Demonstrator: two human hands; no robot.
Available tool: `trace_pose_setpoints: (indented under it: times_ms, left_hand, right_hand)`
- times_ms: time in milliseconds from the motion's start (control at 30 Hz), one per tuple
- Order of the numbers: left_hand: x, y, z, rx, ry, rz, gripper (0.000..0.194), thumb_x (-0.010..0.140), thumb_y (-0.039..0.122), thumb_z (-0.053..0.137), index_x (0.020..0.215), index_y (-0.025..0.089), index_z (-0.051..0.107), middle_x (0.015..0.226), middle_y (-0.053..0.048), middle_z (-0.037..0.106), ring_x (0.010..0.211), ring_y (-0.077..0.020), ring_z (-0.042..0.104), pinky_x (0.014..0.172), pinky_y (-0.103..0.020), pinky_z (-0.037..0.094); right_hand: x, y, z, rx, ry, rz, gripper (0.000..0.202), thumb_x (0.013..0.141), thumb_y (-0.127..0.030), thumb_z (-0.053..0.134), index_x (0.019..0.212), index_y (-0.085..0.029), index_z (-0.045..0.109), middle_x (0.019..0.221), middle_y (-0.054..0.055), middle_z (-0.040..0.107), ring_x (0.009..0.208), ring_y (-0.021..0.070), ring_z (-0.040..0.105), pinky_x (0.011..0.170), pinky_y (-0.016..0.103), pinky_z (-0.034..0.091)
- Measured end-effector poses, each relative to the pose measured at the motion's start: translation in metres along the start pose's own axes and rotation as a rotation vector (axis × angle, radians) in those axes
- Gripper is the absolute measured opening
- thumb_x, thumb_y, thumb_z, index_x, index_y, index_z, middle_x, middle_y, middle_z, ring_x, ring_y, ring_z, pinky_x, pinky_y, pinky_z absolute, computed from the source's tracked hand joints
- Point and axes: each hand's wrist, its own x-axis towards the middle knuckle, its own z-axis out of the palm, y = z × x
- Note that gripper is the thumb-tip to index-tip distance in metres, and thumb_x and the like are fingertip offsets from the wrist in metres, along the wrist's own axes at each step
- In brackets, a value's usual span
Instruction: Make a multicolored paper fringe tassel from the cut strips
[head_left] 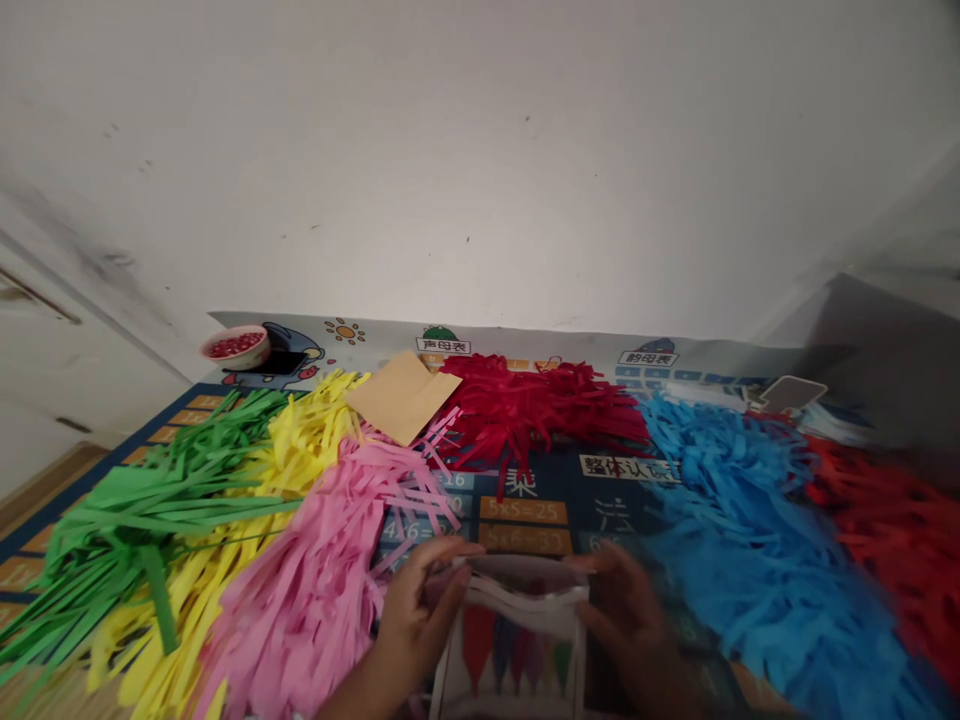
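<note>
at bottom centre, gripping a white-edged pouch (514, 645) with left hand (418, 612) and right hand (631, 612), between pink strips (304, 590) at lower left and blue strips (772, 560) at lower right.

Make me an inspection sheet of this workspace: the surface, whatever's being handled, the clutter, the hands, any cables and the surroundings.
Surface: printed mat, much of it covered.
Handled thing: pouch, coloured pointed shapes showing at its front.
Clutter: heaps of green strips, yellow strips, pink strips, dark red strips, blue strips and red strips; brown card; bowl of small red pieces.
Hands: left hand and right hand hold the pouch's opposite sides; the right is blurred.
Cables: nothing seen.
Surroundings: pale wall behind, with small dark marks.
</note>
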Motion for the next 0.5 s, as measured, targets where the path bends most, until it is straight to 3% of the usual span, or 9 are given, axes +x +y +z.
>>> trace_pose_setpoints:
  times_ms: [67,167,267,333,400,500]
  left_hand:
    - [0.0,0.004,-0.002,-0.026,-0.06,0.067,0.027,0.085,0.01,0.056,0.106,0.026,0.065,0.094,-0.002,0.073,0.09,-0.0158,0.068,0.081,-0.026,0.054]
    - [0.002,0.01,-0.001,-0.115,-0.159,0.104,0.019,0.086,0.013,0.054,0.095,0.024,0.066,0.095,-0.004,0.071,0.093,-0.0178,0.067,0.082,-0.029,0.053]
    - [0.006,0.017,0.004,-0.124,-0.119,-0.128,0.006,0.082,0.021,0.062,0.076,0.021,0.063,0.1,-0.006,0.069,0.096,-0.02,0.065,0.08,-0.029,0.051]
    - [0.012,0.023,0.005,-0.153,-0.158,-0.37,0.009,0.081,0.025,0.063,0.076,0.02,0.059,0.106,-0.008,0.069,0.095,-0.0214,0.066,0.073,-0.027,0.052]
    - [0.019,0.029,0.002,-0.178,-0.261,-0.534,0.011,0.08,0.029,0.062,0.085,0.019,0.06,0.102,-0.008,0.069,0.089,-0.0217,0.066,0.066,-0.026,0.051]
    - [0.028,0.04,-0.004,-0.145,-0.359,-0.588,0.021,0.079,0.032,0.06,0.095,0.017,0.062,0.091,-0.006,0.069,0.081,-0.0206,0.065,0.065,-0.026,0.048]
  right_hand:
    - [0.0,-0.004,0.003,0.025,-0.064,-0.01,0.028,0.081,-0.033,0.071,0.108,-0.028,0.068,0.104,0.006,0.069,0.1,0.0236,0.065,0.088,0.034,0.053]
    - [0.002,-0.015,0.006,0.007,-0.086,-0.002,0.015,0.081,-0.04,0.07,0.081,-0.025,0.073,0.101,0.006,0.067,0.097,0.0245,0.065,0.083,0.032,0.054]
    - [0.007,-0.028,0.01,-0.009,0.0,0.145,0.032,0.08,-0.048,0.067,0.063,-0.021,0.068,0.103,0.008,0.068,0.091,0.0253,0.065,0.077,0.031,0.054]
    - [0.012,-0.036,0.012,0.017,-0.023,0.236,0.032,0.076,-0.051,0.07,0.068,-0.021,0.07,0.101,0.009,0.07,0.091,0.0267,0.066,0.077,0.032,0.054]
    - [0.015,-0.042,0.013,0.059,-0.105,0.306,0.035,0.07,-0.053,0.075,0.086,-0.021,0.074,0.099,0.009,0.072,0.092,0.0284,0.066,0.077,0.034,0.054]
    - [0.016,-0.045,0.011,0.053,-0.171,0.377,0.045,0.067,-0.054,0.077,0.098,-0.022,0.075,0.099,0.009,0.073,0.093,0.0295,0.067,0.081,0.038,0.054]
